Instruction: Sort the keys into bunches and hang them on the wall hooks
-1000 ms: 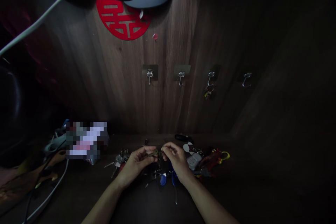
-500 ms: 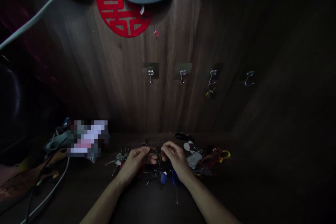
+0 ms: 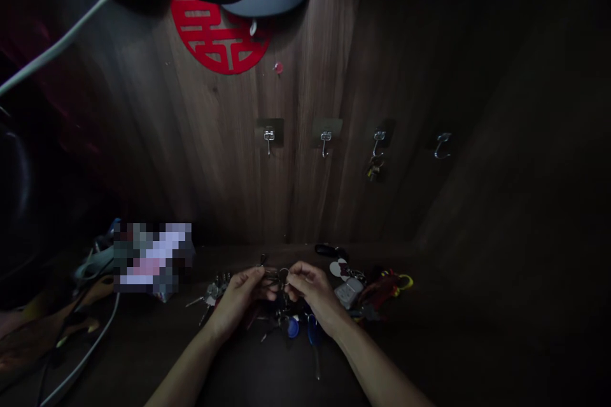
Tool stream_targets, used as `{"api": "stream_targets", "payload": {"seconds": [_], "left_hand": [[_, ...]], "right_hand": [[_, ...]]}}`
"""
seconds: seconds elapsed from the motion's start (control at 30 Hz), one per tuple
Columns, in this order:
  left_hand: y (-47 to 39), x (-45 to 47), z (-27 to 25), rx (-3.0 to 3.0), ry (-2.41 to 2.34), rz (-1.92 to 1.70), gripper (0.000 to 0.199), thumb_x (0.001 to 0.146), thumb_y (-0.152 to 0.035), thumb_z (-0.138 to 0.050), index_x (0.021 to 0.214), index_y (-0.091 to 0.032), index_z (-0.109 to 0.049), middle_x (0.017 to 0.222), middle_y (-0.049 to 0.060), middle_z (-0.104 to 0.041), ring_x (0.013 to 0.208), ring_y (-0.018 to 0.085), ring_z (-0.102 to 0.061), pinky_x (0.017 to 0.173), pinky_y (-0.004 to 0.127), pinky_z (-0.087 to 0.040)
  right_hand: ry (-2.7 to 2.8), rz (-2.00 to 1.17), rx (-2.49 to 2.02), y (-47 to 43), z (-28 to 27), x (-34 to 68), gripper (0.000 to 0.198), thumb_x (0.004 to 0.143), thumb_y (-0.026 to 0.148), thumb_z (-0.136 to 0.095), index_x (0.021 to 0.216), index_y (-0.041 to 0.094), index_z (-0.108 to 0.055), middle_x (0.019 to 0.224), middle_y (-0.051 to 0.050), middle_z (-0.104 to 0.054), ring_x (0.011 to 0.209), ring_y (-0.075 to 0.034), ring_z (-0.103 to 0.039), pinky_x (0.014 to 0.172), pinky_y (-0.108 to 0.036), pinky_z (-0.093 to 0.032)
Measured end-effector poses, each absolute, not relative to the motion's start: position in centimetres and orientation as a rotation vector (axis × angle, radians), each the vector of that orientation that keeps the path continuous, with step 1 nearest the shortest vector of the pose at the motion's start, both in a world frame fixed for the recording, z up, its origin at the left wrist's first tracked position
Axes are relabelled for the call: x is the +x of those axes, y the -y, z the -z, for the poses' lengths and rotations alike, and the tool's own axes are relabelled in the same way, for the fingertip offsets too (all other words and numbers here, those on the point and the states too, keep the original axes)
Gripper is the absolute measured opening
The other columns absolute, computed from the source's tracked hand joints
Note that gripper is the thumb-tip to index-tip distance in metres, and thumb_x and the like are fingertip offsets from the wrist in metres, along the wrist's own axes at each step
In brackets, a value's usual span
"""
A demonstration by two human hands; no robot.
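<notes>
Here the left hand [image 3: 238,296] pinches keys [image 3: 271,276], the right hand [image 3: 312,286] grips their key ring [image 3: 283,269] between them, just beyond a blue key fob [image 3: 293,329]. Apparently it's ring work, calling for steady fingertip pressure.

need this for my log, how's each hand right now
Left hand: closed, holding keys, though how many is too dark to tell.
Right hand: closed, fingertips pinching a metal ring.
</notes>
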State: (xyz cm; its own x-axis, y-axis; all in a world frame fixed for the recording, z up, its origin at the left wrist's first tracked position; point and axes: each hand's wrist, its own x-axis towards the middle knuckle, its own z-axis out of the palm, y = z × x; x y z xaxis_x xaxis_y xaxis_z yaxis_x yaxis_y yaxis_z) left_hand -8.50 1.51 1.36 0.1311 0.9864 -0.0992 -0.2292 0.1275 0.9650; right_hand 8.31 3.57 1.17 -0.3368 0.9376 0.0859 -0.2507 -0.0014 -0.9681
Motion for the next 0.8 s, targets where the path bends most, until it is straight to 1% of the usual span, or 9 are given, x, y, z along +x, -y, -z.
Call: {"api": "stream_targets", "payload": {"seconds": [0.1,0.2,0.3,0.37,0.47,0.53,0.67,0.8], "left_hand": [[-1.4,-8.5,-1.7,1.171,-1.151,-1.214,0.044,0.077,-0.05,-0.057,0.097,-0.013,-0.066,0.07,0.003,-0.069,0.059,0.014,-0.063,0.057,0.022,-0.049],[-1.3,-8.8,-1.8,1.389,-1.284,-1.281,0.041,0.08,-0.049,-0.051,0.096,-0.015,-0.066,0.065,0.001,-0.065,0.062,0.015,-0.061,0.064,0.025,-0.048],[-1.3,-9.1,-1.6,1.529,-1.421,-1.294,0.038,0.082,-0.048,-0.047,0.094,-0.017,-0.065,0.061,-0.002,-0.061,0.063,0.015,-0.059,0.066,0.025,-0.047],[-1.3,-9.2,-1.4,1.585,-1.496,-1.274,0.039,0.083,-0.049,-0.044,0.094,-0.018,-0.064,0.06,-0.003,-0.06,0.062,0.016,-0.059,0.064,0.024,-0.046],[-1.3,-9.0,-1.3,1.651,-1.583,-1.251,0.04,0.083,-0.051,-0.042,0.094,-0.02,-0.064,0.06,-0.003,-0.06,0.06,0.016,-0.059,0.062,0.024,-0.046],[-1.2,-8.9,-1.4,1.686,-1.633,-1.237,0.041,0.082,-0.053,-0.04,0.093,-0.021,-0.064,0.059,-0.003,-0.061,0.06,0.016,-0.06,0.06,0.024,-0.046],[-1.1,-8.4,-1.8,1.736,-1.7,-1.183,0.042,0.082,-0.053,-0.039,0.09,-0.022,-0.065,0.058,-0.003,-0.062,0.058,0.016,-0.061,0.059,0.023,-0.047],[-1.1,-8.0,-2.0,1.755,-1.774,-1.15,0.041,0.082,-0.052,-0.038,0.089,-0.023,-0.066,0.058,-0.003,-0.063,0.059,0.017,-0.062,0.061,0.023,-0.048]], "right_hand": [[1.333,-1.42,-0.822,-3.4,-2.0,8.9,0.025,0.07,0.041,-0.067,0.068,0.018,-0.056,0.059,0.002,-0.06,0.053,-0.01,-0.051,0.052,-0.022,-0.039],[1.317,-1.329,-0.84,-3.4,-3.1,9.7,0.023,0.071,0.039,-0.066,0.068,0.019,-0.056,0.059,0.002,-0.057,0.055,-0.011,-0.05,0.052,-0.022,-0.039],[1.282,-1.206,-0.875,-3.6,-4.5,10.8,0.02,0.07,0.037,-0.066,0.065,0.019,-0.057,0.061,0.003,-0.054,0.057,-0.011,-0.049,0.052,-0.022,-0.038],[1.252,-1.1,-0.879,-3.9,-5.5,11.7,0.018,0.068,0.035,-0.067,0.063,0.019,-0.059,0.071,0.001,-0.058,0.066,-0.013,-0.053,0.058,-0.023,-0.04],[1.172,-0.998,-0.86,-4.5,-6.9,13.7,0.017,0.065,0.034,-0.069,0.062,0.02,-0.062,0.088,-0.003,-0.066,0.087,-0.018,-0.058,0.075,-0.028,-0.043],[1.115,-0.991,-0.842,-5.2,-7.5,15.2,0.017,0.065,0.036,-0.069,0.065,0.02,-0.063,0.09,-0.004,-0.069,0.092,-0.02,-0.059,0.084,-0.032,-0.043],[1.023,-0.922,-0.818,-6.8,-8.3,18.5,0.019,0.065,0.038,-0.069,0.068,0.02,-0.063,0.089,-0.005,-0.071,0.092,-0.021,-0.062,0.089,-0.037,-0.042],[1.038,-0.75,-0.784,-9.0,-9.7,21.1,0.019,0.066,0.037,-0.068,0.068,0.02,-0.06,0.106,-0.008,-0.067,0.102,-0.023,-0.058,0.09,-0.038,-0.041]]}}
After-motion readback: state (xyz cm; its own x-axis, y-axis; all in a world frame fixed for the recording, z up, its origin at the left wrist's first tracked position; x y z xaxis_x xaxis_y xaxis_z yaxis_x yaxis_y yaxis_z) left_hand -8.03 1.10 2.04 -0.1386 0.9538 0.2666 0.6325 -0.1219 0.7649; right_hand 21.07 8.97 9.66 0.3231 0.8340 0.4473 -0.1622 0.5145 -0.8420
